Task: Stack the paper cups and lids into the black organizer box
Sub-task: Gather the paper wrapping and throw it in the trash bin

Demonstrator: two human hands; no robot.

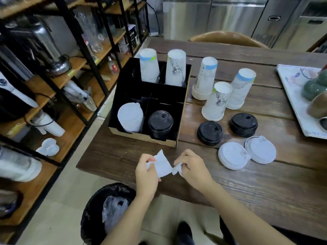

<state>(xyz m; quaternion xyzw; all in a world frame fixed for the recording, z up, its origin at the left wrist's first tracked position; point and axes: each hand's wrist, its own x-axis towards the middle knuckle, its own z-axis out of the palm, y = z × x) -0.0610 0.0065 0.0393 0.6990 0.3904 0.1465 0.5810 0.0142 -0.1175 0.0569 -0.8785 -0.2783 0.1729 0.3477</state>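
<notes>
The black organizer box (182, 110) stands on the wooden table's left part. Its two back compartments each hold an upside-down cup stack (148, 66). Its front compartments hold white lids (130, 117) and black lids (160, 122). Right of the box stand three upside-down paper cup stacks (205, 80), two piles of black lids (210, 132) and two piles of white lids (233, 155). My left hand (146, 171) and my right hand (192, 165) both grip a crumpled white scrap of paper (162, 165) above the table's near edge.
A black waste bin (95, 214) with a plastic liner stands on the floor below my hands. A white tray (293, 106) with ceramic pieces lies at the right edge. Metal-framed wooden shelves (70, 68) with appliances run along the left. A chair back (226, 38) shows behind the table.
</notes>
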